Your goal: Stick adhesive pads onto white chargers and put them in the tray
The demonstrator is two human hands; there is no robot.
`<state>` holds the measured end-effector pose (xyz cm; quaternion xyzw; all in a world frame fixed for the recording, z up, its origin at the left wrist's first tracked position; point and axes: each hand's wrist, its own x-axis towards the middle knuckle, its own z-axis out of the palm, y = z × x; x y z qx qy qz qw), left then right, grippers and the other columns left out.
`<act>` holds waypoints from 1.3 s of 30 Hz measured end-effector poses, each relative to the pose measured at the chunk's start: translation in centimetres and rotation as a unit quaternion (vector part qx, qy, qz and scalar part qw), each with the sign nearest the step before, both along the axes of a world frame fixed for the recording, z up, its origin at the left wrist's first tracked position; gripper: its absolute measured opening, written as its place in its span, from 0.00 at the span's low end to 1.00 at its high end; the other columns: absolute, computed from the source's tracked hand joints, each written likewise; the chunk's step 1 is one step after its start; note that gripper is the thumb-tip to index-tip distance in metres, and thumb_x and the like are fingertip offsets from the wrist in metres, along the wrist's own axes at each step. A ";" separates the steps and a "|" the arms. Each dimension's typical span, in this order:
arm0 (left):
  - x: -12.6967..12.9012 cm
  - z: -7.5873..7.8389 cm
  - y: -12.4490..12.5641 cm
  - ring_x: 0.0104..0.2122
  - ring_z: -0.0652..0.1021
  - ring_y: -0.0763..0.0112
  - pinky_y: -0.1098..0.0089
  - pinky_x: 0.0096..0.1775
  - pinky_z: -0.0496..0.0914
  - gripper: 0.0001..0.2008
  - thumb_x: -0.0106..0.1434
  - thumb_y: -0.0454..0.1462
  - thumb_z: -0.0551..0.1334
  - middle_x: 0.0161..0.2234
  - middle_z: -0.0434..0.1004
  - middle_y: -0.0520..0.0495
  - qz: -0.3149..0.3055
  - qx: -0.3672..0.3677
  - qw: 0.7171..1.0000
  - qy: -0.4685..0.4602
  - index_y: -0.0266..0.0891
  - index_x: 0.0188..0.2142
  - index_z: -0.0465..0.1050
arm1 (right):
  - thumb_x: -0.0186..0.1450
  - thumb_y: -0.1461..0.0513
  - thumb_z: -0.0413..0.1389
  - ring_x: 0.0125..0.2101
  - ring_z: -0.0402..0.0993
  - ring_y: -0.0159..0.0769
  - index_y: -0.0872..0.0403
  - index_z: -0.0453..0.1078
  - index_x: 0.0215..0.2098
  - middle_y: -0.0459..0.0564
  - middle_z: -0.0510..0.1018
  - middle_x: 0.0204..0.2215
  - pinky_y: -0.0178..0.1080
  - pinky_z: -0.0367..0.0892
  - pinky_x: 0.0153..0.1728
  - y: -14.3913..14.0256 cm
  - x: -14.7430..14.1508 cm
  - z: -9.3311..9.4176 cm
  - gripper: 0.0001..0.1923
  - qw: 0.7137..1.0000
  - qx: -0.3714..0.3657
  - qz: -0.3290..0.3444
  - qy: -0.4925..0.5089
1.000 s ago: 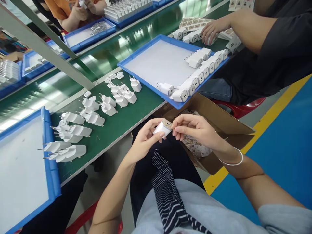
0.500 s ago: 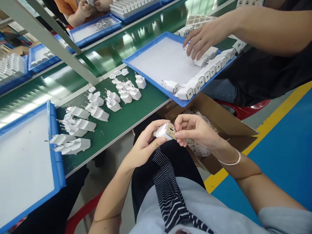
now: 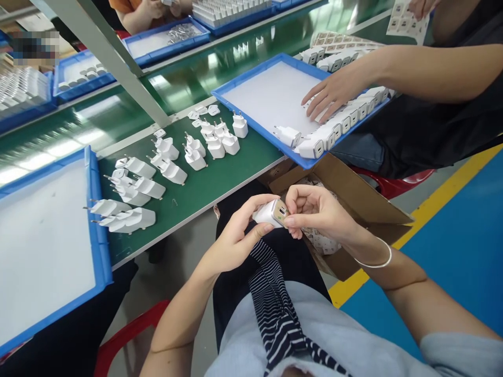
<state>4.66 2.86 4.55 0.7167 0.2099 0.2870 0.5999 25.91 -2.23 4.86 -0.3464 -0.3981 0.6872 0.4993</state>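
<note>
My left hand (image 3: 234, 236) grips a white charger plug (image 3: 264, 212) above my lap, thumb below and fingers over the top. The charger's port face is turned to the right and carries a tan sticker (image 3: 280, 208) with a small green mark. At that face's right edge, my right hand (image 3: 316, 210) is closed in a pinch on the sticker's edge; its fingertips partly hide the spot. Several white chargers (image 3: 170, 170) with two-pin plugs lie in loose groups on the green table (image 3: 196, 186) beyond my hands.
A blue-rimmed tray (image 3: 257, 137) holds a row of chargers; a co-worker's hand (image 3: 334, 94) reaches into it. Another blue-rimmed tray (image 3: 102, 230) stands at left. Below my right hand is an open cardboard box (image 3: 375, 201) with crumpled sticker backing. A metal post (image 3: 118, 68) rises from the table.
The view has shifted slightly. My hands keep almost the same hold on the charger and sticker. The co-worker's hand has flattened lower over the chargers in the tray.
</note>
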 end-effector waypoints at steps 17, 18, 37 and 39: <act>-0.3 -1.1 -1.1 0.54 0.75 0.62 0.62 0.56 0.70 0.21 0.72 0.39 0.60 0.57 0.73 0.42 0.113 0.033 0.993 -0.025 0.46 0.63 0.63 | 0.65 0.64 0.64 0.31 0.78 0.33 0.49 0.73 0.42 0.47 0.82 0.34 0.38 0.75 0.33 -1.0 -2.6 -2.0 0.09 0.890 0.292 -0.229 -0.265; -0.3 -1.0 -1.1 0.54 0.75 0.62 0.62 0.57 0.70 0.21 0.72 0.39 0.61 0.57 0.73 0.43 0.116 0.042 0.992 -0.021 0.46 0.63 0.63 | 0.66 0.65 0.63 0.30 0.78 0.33 0.49 0.74 0.40 0.47 0.82 0.34 0.38 0.75 0.32 -1.0 -2.6 -2.1 0.06 0.876 0.311 -0.238 -0.281; 0.3 -0.3 0.2 0.53 0.75 0.62 0.61 0.57 0.68 0.20 0.71 0.38 0.61 0.56 0.73 0.43 0.043 0.031 0.998 0.046 0.47 0.61 0.66 | 0.58 0.60 0.71 0.19 0.68 0.26 0.56 0.75 0.27 0.44 0.77 0.20 0.30 0.65 0.20 1.5 1.6 0.4 0.11 0.997 -0.004 -0.050 -0.061; 0.4 -0.3 0.5 0.53 0.75 0.63 0.64 0.55 0.69 0.19 0.71 0.38 0.61 0.56 0.74 0.44 0.018 -0.025 0.999 0.034 0.48 0.60 0.68 | 0.58 0.61 0.71 0.18 0.66 0.24 0.56 0.74 0.27 0.43 0.76 0.19 0.29 0.62 0.20 2.0 2.1 0.2 0.11 0.997 -0.016 -0.057 -0.039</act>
